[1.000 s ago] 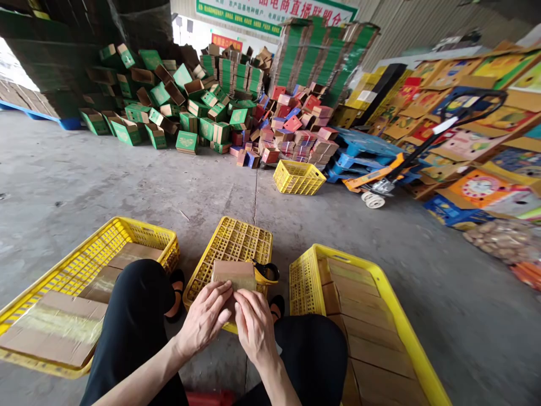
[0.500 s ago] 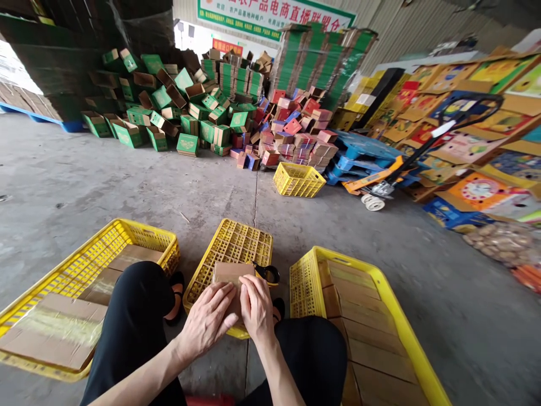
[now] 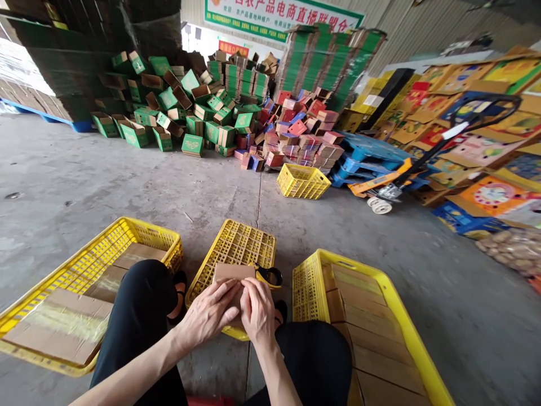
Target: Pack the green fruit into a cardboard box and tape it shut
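Note:
A small brown cardboard box [image 3: 234,271] rests on an upturned yellow crate [image 3: 249,239] between my knees. My left hand [image 3: 214,307] lies over the near part of the box, fingers long and thumb apart. Against it, my right hand [image 3: 257,307] has its fingers bent and drawn together, tips meeting the left fingertips on the box top. Whatever is between the right fingertips is hidden. Beside the box, a black-handled tool with a ring grip [image 3: 270,275] lies on the crate's right edge; its far part is partly covered.
A yellow crate [image 3: 172,239] with taped cartons [image 3: 59,324] stands left. Another crate [image 3: 306,290] holds a row of cartons [image 3: 378,332] at right. Farther off are a small yellow crate [image 3: 303,181], piled green boxes [image 3: 194,144], blue pallets [image 3: 367,149] and a pallet jack [image 3: 382,189].
My fingertips have come together on the box, the left hand sliding slightly toward the right one. The whole view has shifted a little, with things appearing farther right.

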`<state>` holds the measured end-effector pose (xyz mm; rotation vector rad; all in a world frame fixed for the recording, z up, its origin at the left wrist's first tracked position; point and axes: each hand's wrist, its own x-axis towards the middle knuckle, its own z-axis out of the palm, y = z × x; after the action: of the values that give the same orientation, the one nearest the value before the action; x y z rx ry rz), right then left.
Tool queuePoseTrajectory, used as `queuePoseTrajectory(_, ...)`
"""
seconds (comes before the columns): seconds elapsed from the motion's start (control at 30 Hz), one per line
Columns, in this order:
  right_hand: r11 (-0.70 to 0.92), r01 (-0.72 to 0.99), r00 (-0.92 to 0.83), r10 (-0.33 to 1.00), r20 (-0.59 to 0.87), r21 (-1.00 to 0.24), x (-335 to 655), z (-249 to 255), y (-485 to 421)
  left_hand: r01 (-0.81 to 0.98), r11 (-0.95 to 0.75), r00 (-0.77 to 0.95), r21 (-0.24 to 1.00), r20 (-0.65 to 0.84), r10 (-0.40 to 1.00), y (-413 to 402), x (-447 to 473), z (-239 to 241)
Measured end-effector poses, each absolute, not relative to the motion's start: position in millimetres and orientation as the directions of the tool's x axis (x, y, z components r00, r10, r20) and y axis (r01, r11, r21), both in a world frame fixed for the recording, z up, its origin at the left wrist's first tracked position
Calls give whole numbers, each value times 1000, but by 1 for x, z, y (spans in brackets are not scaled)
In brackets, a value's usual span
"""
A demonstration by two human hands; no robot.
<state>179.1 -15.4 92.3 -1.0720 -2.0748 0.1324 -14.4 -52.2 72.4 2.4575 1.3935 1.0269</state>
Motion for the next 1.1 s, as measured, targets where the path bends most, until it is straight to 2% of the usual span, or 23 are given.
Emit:
queuePoseTrajectory(0.23, 661, 650, -332, 691, 642, -374, 177, 93, -18, 773, -503, 307, 388, 464, 831, -56, -25, 69)
queuePoseTrajectory(0.37, 659, 668, -356, 691, 630, -345, 188, 85, -42, 800, -471, 273, 371, 474, 837, -58, -20, 65)
queuePoseTrajectory(0.5, 640, 674, -353, 718, 600, -370, 208, 74, -74, 816, -463, 274, 346, 473, 837, -59, -12, 62)
queuePoseTrajectory(0.7, 611, 645, -303, 756, 581, -458, 216, 76, -69, 830, -496, 347, 257, 458, 818, -60, -6, 63)
queuePoseTrajectory(0.9, 575, 595, -238, 793, 560, -561, 204, 82, -28, 828, -501, 366, 252, 434, 823, -60, -10, 61)
queuePoseTrajectory(1.1, 420, 475, -146, 904, 402, -773, 209, 82, -13, 820, -518, 383, 245, 439, 813, -59, -8, 64)
